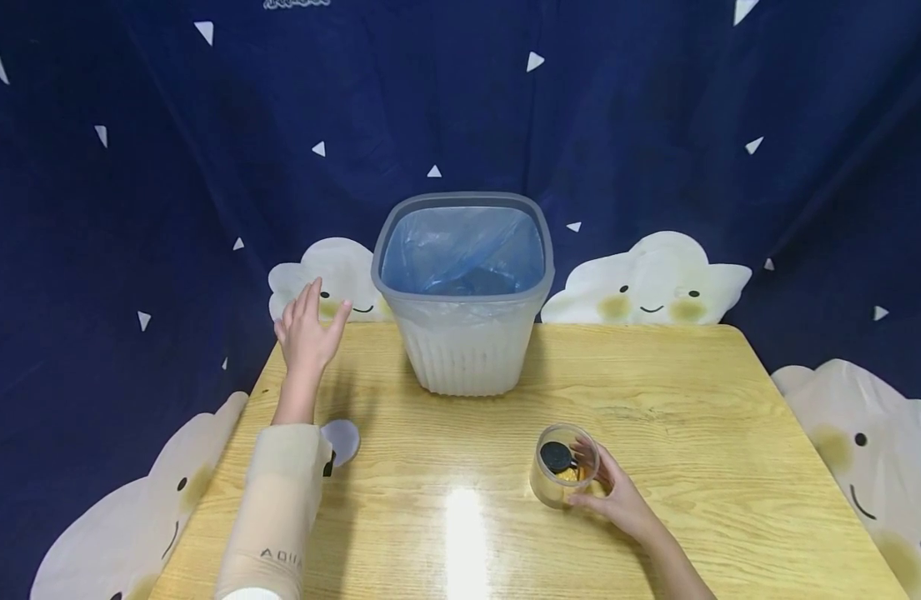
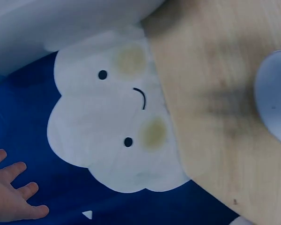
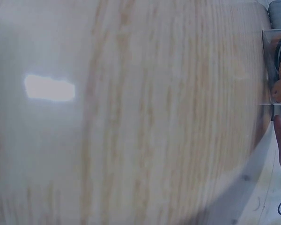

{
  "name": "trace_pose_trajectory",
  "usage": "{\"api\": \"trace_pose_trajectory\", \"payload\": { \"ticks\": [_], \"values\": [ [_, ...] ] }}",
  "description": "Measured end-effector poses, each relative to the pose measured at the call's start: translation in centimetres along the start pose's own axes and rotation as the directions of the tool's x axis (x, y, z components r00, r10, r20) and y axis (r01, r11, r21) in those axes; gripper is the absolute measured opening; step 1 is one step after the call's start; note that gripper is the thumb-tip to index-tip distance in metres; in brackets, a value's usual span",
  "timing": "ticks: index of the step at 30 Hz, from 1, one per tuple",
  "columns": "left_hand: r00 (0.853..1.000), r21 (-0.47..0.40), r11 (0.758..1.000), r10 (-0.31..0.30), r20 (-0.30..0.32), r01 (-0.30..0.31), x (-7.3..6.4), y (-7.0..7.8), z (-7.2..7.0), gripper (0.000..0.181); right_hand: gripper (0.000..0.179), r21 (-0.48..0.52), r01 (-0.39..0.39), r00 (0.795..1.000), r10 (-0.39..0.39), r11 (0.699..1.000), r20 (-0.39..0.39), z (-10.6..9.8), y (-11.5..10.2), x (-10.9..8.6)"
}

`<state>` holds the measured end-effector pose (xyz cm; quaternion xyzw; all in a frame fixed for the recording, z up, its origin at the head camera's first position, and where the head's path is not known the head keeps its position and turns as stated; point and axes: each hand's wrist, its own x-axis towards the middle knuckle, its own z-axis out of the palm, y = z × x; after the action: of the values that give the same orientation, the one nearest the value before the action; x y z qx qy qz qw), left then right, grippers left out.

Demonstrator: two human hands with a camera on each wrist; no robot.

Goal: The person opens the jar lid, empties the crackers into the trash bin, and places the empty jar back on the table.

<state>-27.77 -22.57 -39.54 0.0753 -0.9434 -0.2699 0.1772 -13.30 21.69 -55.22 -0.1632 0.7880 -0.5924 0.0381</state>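
My left hand is raised over the far left of the table, fingers spread and holding nothing. In the left wrist view its fingers show at the lower left, against the dark blue cloth. With my right hand I grip a clear round plastic tub from its right side, thumb at the front. Inside the tub lie a dark round biscuit and some golden-brown biscuits. The right wrist view catches only part of the tub, at its right edge. A pale round lid lies beside my left sleeve.
A whitish waste bin with a grey rim and a blue bag liner stands at the back middle of the wooden table. Behind and beside the table hangs a dark blue curtain with white triangles and smiling clouds.
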Motion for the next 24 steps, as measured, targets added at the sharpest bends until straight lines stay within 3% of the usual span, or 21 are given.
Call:
{"api": "trace_pose_trajectory", "payload": {
  "ticks": [7, 16, 24],
  "values": [
    [1.0, 0.02, 0.999, 0.029, -0.007, -0.029, 1.0, 1.3, -0.8, 0.071, 0.087, 0.002, 0.007, 1.0, -0.007, 1.0, 0.0, -0.3, 3.3, 0.2],
    [0.998, 0.015, 0.998, 0.059, -0.002, -0.059, 2.5, 3.0, -1.5, 0.071, 0.084, 0.003, 0.005, 1.0, -0.005, 1.0, 0.002, -0.1, 0.3, 0.2],
    [0.996, 0.016, 0.996, 0.087, 0.003, -0.088, 3.6, 4.5, -1.8, 0.071, 0.085, -0.002, -0.002, 1.0, 0.002, 1.0, -0.005, 0.0, -0.2, 0.2]
  ]
}}
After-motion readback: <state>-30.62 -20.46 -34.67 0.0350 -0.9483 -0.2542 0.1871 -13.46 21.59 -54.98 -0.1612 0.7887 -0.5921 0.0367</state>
